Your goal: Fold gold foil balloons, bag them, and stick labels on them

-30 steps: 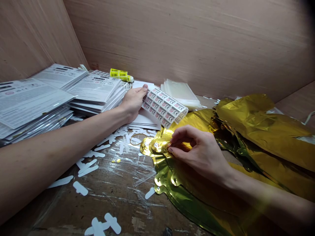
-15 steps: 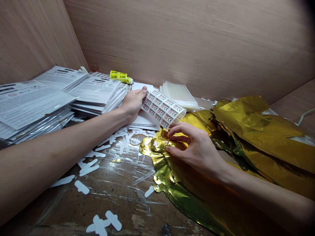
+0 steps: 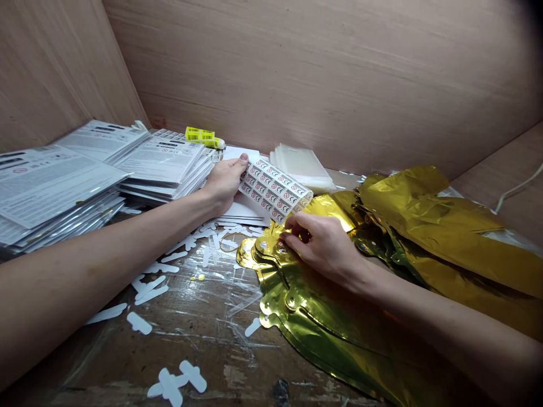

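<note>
My left hand [image 3: 224, 180] is closed on one end of a sheet of stickers [image 3: 274, 186], pinching it under the thumb. Small CE marks and red warning symbols cover the sheet, whose far end curls over. Just below that end, my right hand [image 3: 324, 246] pinches the top layer of a pile of gold foil balloons [image 3: 326, 325] near their rounded tabs. Part of that grip is hidden by the fingers. A small round mark shows on the top tab beside the fingertips.
Stacks of printed cards in clear sleeves [image 3: 55, 181] stand at left, with a yellow barcode label roll [image 3: 201, 135] behind. Clear bags [image 3: 299, 164] lie at the back. White paper tabs [image 3: 139, 323] litter the table. More gold foil [image 3: 445, 226] lies at right.
My right hand has closed its fingers and shifted slightly left on the foil, and the top layer's edge now sits differently. My left hand still holds the sticker sheet.
</note>
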